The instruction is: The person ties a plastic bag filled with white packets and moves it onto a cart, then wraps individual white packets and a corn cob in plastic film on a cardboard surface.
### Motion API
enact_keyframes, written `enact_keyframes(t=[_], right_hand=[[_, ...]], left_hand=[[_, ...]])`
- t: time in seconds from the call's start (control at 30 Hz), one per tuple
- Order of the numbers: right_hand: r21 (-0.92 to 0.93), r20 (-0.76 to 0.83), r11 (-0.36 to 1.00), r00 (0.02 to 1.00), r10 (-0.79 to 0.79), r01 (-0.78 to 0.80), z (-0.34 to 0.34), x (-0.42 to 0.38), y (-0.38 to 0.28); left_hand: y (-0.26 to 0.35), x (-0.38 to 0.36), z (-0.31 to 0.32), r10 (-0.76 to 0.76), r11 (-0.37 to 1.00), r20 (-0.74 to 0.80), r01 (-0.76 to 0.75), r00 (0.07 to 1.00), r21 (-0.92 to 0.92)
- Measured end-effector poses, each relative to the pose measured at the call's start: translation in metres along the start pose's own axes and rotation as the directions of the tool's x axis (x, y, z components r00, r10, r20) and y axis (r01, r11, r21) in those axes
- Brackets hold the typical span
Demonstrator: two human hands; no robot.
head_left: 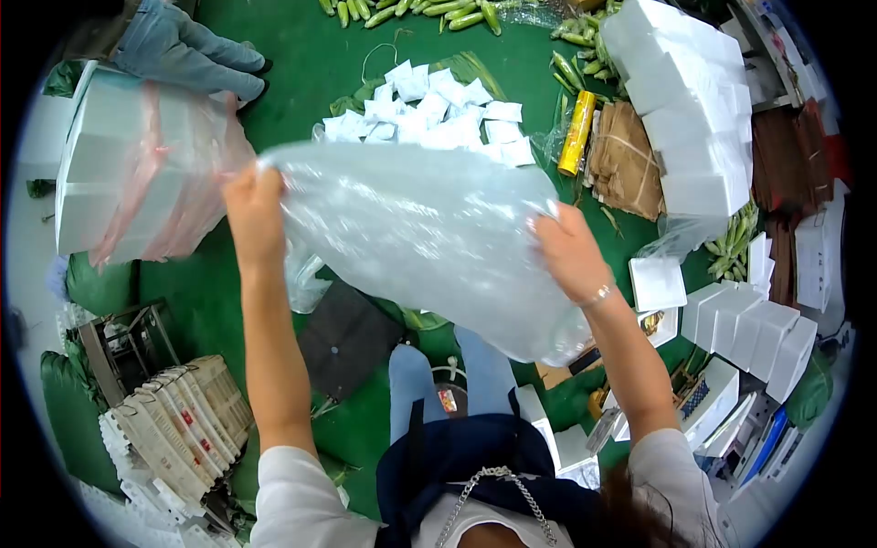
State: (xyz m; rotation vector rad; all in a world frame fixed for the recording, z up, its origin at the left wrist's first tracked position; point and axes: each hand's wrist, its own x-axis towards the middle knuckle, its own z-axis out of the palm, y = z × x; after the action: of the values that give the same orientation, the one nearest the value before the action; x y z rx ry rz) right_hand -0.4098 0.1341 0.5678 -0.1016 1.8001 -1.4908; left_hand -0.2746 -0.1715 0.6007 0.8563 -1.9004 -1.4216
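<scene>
A large clear plastic bag (411, 219) is spread in the air between my two hands, puffed out and shiny. My left hand (256, 205) is closed on its upper left corner. At the right edge, my right hand (568, 251) pinches the film, and the bag's lower end droops below that hand. Behind the bag, a pile of small white packets (429, 105) lies on the green floor, partly covered from view. What the bag contains, if anything, cannot be made out.
White foam boxes tied with pink film (155, 169) stand at left, near a person's legs (196, 46). Stacked white foam boxes (685, 100), a yellow roll (576, 134) and flattened brown sacks (626, 160) are at right. Green vegetables (457, 14) lie at the back.
</scene>
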Motion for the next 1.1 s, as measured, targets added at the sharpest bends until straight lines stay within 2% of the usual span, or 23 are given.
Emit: enact_keyframes(t=[0.07,0.13,0.2,0.27,0.33,0.4,0.43,0.47,0.53,0.57,0.6,0.63,0.67,0.73,0.77,0.8,0.87,0.9,0.93,0.97,1.0,1.03,1.1], right_hand=[[-0.237,0.107,0.951,0.979,-0.176,0.197,0.020,0.019,0.009],[-0.277,0.098,0.926,0.966,-0.240,0.258,0.038,0.019,0.019],[-0.319,0.079,0.894,0.949,-0.306,0.315,0.051,0.020,0.032],[-0.223,0.122,0.949,0.972,-0.199,0.222,0.067,-0.003,0.062],[-0.540,0.193,0.825,0.978,-0.074,0.169,0.088,-0.024,0.093],[-0.381,0.247,0.878,0.947,-0.207,0.291,0.116,-0.056,0.105],[-0.333,0.197,0.895,0.950,-0.243,0.298,0.132,-0.076,0.107],[-0.288,0.149,0.906,0.949,-0.278,0.310,0.145,-0.097,0.102],[-0.280,0.248,0.863,0.900,-0.358,0.421,0.166,-0.140,0.074],[-0.287,0.247,0.860,0.900,-0.359,0.422,0.179,-0.155,0.074],[-0.273,0.328,0.851,0.875,-0.357,0.449,0.196,-0.168,0.075],[-0.253,0.408,0.841,0.842,-0.354,0.477,0.216,-0.177,0.076],[-0.252,0.411,0.838,0.838,-0.359,0.483,0.239,-0.181,0.082],[-0.334,0.408,0.725,0.786,-0.465,0.602,0.295,-0.185,0.099],[-0.302,0.401,0.678,0.735,-0.547,0.670,0.321,-0.187,0.099],[-0.274,0.386,0.625,0.679,-0.625,0.731,0.348,-0.186,0.097],[-0.272,0.491,0.471,0.542,-0.682,0.839,0.402,-0.195,0.093],[-0.267,0.501,0.478,0.544,-0.673,0.837,0.425,-0.206,0.093],[-0.239,0.569,0.460,0.507,-0.647,0.855,0.447,-0.214,0.092],[-0.206,0.632,0.446,0.466,-0.619,0.871,0.464,-0.224,0.094],[-0.196,0.639,0.454,0.464,-0.613,0.869,0.476,-0.236,0.107],[-0.196,0.655,0.525,0.509,-0.558,0.828,0.483,-0.246,0.127],[-0.259,0.692,0.636,0.599,-0.403,0.727,0.484,-0.260,0.163]], left_hand=[[0.003,0.023,-0.014,-0.030,0.996,0.037,0.027,0.999,0.086],[-0.003,0.027,-0.042,-0.042,0.986,0.068,0.031,0.997,0.163],[-0.037,0.008,-0.068,0.036,0.890,0.253,-0.146,0.967,0.432],[-0.045,-0.023,-0.091,-0.077,0.892,0.208,-0.026,0.975,0.451],[-0.061,-0.047,-0.120,-0.195,0.878,0.156,0.101,0.968,0.468],[-0.058,-0.064,-0.136,-0.206,0.915,0.102,0.154,0.973,0.373],[-0.054,-0.073,-0.148,-0.231,0.936,0.041,0.211,0.972,0.280],[-0.048,-0.081,-0.163,-0.209,0.956,0.042,0.195,0.977,0.221],[-0.053,-0.095,-0.216,-0.116,0.992,0.053,0.114,0.992,0.056],[-0.051,-0.103,-0.249,-0.090,0.995,-0.011,0.090,0.996,-0.033],[-0.038,-0.114,-0.270,-0.099,0.990,-0.117,0.086,0.988,-0.112],[-0.039,-0.123,-0.317,-0.110,0.989,-0.074,0.102,0.991,-0.102],[-0.028,-0.133,-0.335,-0.128,0.989,-0.094,0.120,0.987,-0.085],[-0.072,-0.156,-0.427,-0.220,0.935,-0.054,0.226,0.974,0.273],[-0.076,-0.167,-0.462,-0.222,0.934,-0.056,0.228,0.974,0.276],[-0.080,-0.176,-0.492,-0.207,0.945,-0.209,0.251,0.956,0.211],[-0.093,-0.193,-0.568,-0.184,0.975,-0.483,0.220,0.856,0.019],[-0.078,-0.208,-0.586,-0.101,0.991,-0.586,0.137,0.804,0.016],[-0.075,-0.223,-0.629,-0.109,0.989,-0.637,0.145,0.763,0.003],[-0.064,-0.245,-0.653,-0.012,0.972,-0.747,0.184,0.664,0.148],[-0.063,-0.270,-0.696,0.020,0.949,-0.822,0.248,0.569,0.194],[-0.072,-0.301,-0.752,0.084,0.920,-0.775,0.250,0.626,0.302],[-0.056,-0.348,-0.767,0.279,0.635,-0.804,0.527,0.525,0.565]])
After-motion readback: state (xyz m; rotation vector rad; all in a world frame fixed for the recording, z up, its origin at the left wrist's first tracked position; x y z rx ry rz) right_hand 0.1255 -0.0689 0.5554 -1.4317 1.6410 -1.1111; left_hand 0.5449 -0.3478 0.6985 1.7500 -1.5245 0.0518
